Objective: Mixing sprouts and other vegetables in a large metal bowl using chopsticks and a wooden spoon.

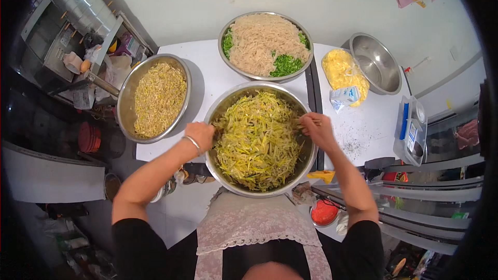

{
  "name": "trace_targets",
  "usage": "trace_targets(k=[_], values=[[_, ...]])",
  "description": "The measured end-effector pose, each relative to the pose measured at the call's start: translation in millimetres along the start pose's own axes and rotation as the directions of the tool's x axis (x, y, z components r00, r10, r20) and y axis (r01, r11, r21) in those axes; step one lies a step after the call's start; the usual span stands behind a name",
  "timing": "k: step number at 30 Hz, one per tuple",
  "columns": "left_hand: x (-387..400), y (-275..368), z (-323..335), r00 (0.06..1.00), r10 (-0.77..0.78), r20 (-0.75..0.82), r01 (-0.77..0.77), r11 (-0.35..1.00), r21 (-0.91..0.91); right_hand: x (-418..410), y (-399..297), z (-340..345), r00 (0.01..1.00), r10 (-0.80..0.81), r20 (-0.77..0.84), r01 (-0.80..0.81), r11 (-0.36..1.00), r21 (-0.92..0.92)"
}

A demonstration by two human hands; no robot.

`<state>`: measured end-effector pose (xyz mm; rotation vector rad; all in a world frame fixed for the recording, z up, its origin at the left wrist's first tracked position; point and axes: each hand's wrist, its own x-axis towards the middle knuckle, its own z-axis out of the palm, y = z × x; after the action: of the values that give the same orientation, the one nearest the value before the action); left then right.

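In front of me stands a large stainless steel bowl (pixel 260 84), heaped with a yellow-green shredded vegetable mix (pixel 258 144) with paler strands through it. My left hand (pixel 200 137), with a bracelet at the wrist, is curled at the bowl's left rim. Its fingertips are hidden, so I cannot tell what it grips. Over the right rim, my right hand (pixel 318 129) is closed around something thin and stick-like that points into the bowl; its exact kind is unclear. Behind is a second steel bowl (pixel 265 12) of pale shredded strands (pixel 264 42) and chopped greens (pixel 287 65).
At left, a tilted steel bowl (pixel 186 105) holds a chopped yellowish-brown mix. To the right lie a bag of yellow food (pixel 340 70), a blue-and-white packet (pixel 345 96), a steel basin (pixel 375 64) and a clear plastic tray (pixel 404 140). A shelf rack (pixel 105 50) borders the left.
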<state>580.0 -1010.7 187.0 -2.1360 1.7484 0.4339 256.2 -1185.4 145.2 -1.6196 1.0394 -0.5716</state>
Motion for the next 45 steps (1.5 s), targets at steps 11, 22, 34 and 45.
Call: trace_targets(k=[11, 22, 34, 45], values=[[-9, -5, -14, 0.979, 0.146, -0.144, -0.176, 0.959, -0.22, -24, -50, 4, 0.985, -0.069, 0.156, 0.029, 0.969, 0.246], [61, 16, 25, 0.963, 0.168, -0.21, -0.208, 0.961, -0.184, 22, 2, 23, 0.992, 0.02, 0.127, -0.051, 0.966, 0.252], [91, 27, 15, 0.911, 0.294, -0.291, -0.319, 0.947, -0.043, 31, -1, 23, 0.985, -0.146, 0.092, 0.146, 0.989, 0.002], [31, -11, -48, 0.942, 0.236, -0.24, -0.242, 0.97, 0.004, 28, -47, 13, 0.861, -0.458, 0.22, 0.505, 0.815, -0.283]])
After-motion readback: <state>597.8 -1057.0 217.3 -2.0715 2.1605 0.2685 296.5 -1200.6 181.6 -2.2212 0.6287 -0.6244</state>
